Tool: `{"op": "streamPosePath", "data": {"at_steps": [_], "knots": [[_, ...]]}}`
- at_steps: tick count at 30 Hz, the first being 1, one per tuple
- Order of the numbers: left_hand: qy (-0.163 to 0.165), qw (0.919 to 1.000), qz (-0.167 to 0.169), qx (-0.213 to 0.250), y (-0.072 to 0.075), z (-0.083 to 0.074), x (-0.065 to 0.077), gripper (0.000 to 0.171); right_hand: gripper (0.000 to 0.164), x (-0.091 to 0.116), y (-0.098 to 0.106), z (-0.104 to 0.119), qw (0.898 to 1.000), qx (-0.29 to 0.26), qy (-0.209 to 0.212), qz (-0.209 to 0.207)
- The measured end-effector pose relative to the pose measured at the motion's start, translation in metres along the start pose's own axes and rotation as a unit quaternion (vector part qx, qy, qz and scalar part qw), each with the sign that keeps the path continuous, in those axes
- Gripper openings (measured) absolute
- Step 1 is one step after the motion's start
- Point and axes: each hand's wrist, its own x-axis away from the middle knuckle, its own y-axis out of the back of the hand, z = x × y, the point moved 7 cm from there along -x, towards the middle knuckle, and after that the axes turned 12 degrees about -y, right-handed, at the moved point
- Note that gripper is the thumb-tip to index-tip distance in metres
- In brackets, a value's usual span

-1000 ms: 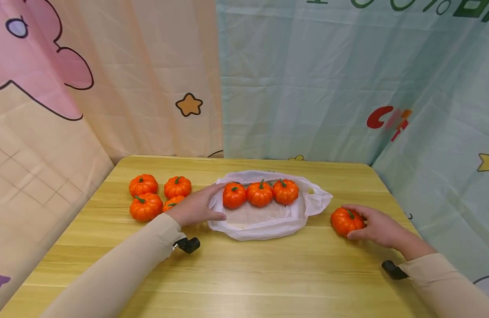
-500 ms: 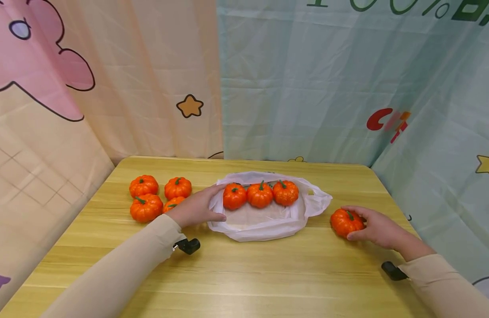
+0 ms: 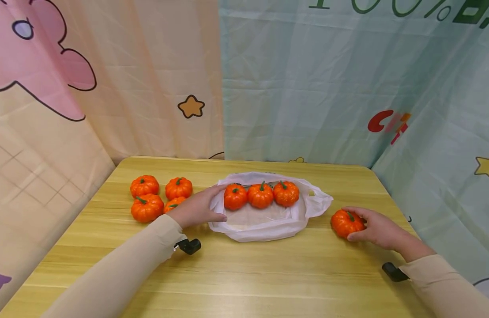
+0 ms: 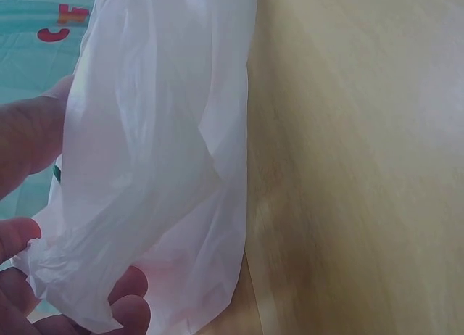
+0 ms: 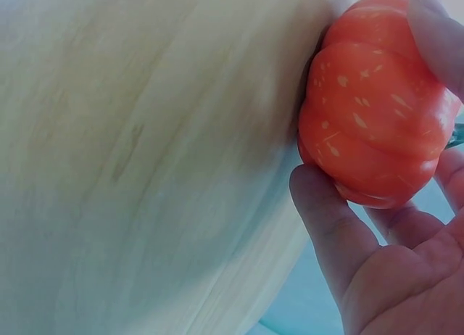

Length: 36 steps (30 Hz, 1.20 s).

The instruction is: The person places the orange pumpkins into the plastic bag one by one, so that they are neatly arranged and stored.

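A small orange toy pumpkin (image 3: pixel 345 224) with a green stem rests on the table at the right. My right hand (image 3: pixel 381 227) grips it from its right side; in the right wrist view, thumb and fingers spread around the ribbed, yellow-flecked pumpkin (image 5: pixel 377 106). Near the middle lies a white plastic bag (image 3: pixel 264 234), its mouth spread wide. Three pumpkins (image 3: pixel 260 195) sit in a row inside it. My left hand (image 3: pixel 197 206) holds the bag's left end, and the left wrist view shows fingers curled around the thin plastic bag (image 4: pixel 159 132).
Several more pumpkins (image 3: pixel 147 207) are grouped at the table's left, one partly hidden behind the left hand. The bag's loose handle (image 3: pixel 319 201) points right. Printed curtains (image 3: pixel 292 79) surround the wooden table (image 3: pixel 244 274) at its back and sides.
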Motion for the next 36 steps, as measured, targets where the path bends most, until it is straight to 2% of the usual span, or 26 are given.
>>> {"op": "streamPosePath", "data": {"at_steps": [16, 19, 22, 26, 30, 33, 36], "knots": [[-0.001, 1.0000, -0.002, 0.004, 0.001, -0.002, 0.002, 0.097, 0.085, 0.005, -0.002, 0.003, 1.000, 0.006, 0.006, -0.021], [-0.003, 1.0000, -0.004, 0.006, 0.002, -0.003, 0.002, 0.096, 0.083, 0.005, 0.006, 0.005, 0.999, 0.006, 0.008, -0.038], [-0.004, 1.0000, -0.007, 0.005, 0.003, -0.003, 0.001, 0.096, 0.082, 0.004, 0.022, 0.011, 0.998, 0.009, 0.013, -0.067], [-0.006, 0.9999, -0.012, 0.002, 0.005, -0.003, 0.001, 0.095, 0.082, 0.003, 0.046, 0.031, 0.995, -0.003, 0.026, -0.094], [-0.007, 0.9998, -0.019, 0.002, 0.006, -0.003, 0.001, 0.092, 0.080, 0.003, 0.062, 0.062, 0.994, -0.011, 0.035, -0.104], [-0.013, 0.9995, -0.028, 0.001, 0.008, -0.004, 0.001, 0.089, 0.079, 0.001, 0.064, 0.090, 0.994, -0.013, 0.050, -0.098], [-0.019, 0.9991, -0.037, 0.001, 0.010, -0.006, 0.000, 0.087, 0.079, -0.002, 0.057, 0.119, 0.994, -0.021, 0.075, -0.079]]}}
